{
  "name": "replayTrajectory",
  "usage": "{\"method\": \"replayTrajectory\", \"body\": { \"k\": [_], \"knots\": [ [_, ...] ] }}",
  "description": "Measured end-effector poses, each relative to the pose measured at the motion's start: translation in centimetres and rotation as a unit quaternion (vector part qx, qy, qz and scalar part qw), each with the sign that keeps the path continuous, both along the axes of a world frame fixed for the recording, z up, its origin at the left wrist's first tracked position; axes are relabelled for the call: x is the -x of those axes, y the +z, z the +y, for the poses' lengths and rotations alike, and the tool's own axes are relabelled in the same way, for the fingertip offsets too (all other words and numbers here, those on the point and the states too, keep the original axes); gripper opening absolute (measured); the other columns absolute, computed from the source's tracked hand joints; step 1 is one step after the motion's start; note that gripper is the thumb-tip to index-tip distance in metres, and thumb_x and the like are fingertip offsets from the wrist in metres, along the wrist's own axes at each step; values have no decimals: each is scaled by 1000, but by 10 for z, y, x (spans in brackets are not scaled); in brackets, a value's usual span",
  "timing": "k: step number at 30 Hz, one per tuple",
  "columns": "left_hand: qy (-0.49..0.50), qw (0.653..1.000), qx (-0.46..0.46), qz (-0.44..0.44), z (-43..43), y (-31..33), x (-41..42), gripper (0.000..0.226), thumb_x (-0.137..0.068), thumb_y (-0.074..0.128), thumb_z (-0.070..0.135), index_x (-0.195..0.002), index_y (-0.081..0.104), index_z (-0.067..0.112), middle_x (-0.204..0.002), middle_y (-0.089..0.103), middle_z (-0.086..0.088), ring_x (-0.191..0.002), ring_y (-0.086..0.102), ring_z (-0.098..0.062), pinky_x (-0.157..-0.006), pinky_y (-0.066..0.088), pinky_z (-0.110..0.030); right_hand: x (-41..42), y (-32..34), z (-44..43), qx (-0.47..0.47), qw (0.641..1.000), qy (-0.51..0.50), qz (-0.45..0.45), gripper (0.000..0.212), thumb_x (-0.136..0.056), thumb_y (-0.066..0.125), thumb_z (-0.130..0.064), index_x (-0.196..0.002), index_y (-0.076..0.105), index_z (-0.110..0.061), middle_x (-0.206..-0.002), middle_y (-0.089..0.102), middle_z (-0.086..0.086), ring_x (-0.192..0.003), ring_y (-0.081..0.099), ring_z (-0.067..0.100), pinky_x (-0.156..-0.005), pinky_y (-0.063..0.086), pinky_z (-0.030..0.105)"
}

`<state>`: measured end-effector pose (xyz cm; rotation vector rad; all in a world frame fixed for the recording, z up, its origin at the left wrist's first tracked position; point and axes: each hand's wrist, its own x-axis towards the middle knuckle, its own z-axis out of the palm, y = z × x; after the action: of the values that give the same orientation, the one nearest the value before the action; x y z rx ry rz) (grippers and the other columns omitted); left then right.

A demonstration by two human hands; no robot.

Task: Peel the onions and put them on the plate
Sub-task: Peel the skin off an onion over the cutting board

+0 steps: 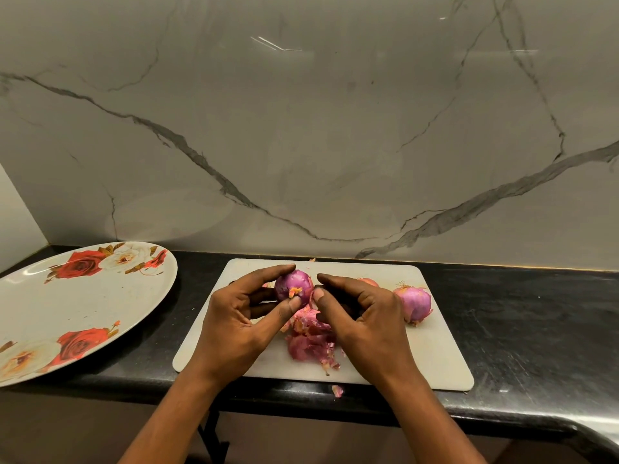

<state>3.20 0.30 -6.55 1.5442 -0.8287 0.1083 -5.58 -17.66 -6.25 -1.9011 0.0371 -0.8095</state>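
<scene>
My left hand (pixel 241 316) grips a purple onion (pixel 296 284) between thumb and fingers above the white cutting board (pixel 435 356); its orange root end faces me. My right hand (pixel 361 313) hovers just right of it, fingers curled, thumb tip at the onion's right side. Whether it pinches a bit of skin is unclear. A pile of pink peels (pixel 313 343) lies on the board under the hands. A second onion (pixel 415 303) with skin sits at the board's right. A third onion (pixel 368 281) peeks out behind my right hand. The rose-patterned plate (pixel 67 306) lies at the left, holding nothing.
The board rests on a black counter (pixel 536 329) against a marble wall (pixel 301 128). One peel scrap (pixel 337 390) lies on the counter's front edge. The plate overhangs the counter's left front part.
</scene>
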Motion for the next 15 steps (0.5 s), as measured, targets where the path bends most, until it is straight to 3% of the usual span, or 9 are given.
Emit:
{"method": "replayTrajectory", "body": {
  "k": [3, 10, 15],
  "knots": [
    [-12, 1000, -9, -15, 0, -1, -1, 52, -85, 80, 13, -135, 68, 19, -127, 74, 3, -114, 75, -21, -89, 65, -41, 0, 2, 2, -16, 1000, 24, 5, 35, -92, 80, -26, -126, 75, -21, -109, 78, -13, -97, 75, -3, -84, 64, 23],
    [-23, 999, -16, -29, 0, -1, -2, 51, -86, 80, 10, -135, 68, 17, -129, 73, -1, -115, 75, -22, -89, 65, -43, 3, 5, 1, -7, 999, 51, -13, 34, -91, 79, -10, -113, 74, -36, -90, 75, -34, -89, 76, -4, -78, 60, 14],
    [-17, 1000, -7, -7, 1, -1, -1, 50, -86, 81, 13, -135, 69, 18, -128, 74, -1, -113, 75, -23, -91, 65, -43, 1, 2, -1, 20, 999, 19, -29, 32, -93, 76, -8, -113, 76, -33, -92, 76, -30, -88, 76, -2, -79, 61, 17]
  ]
}}
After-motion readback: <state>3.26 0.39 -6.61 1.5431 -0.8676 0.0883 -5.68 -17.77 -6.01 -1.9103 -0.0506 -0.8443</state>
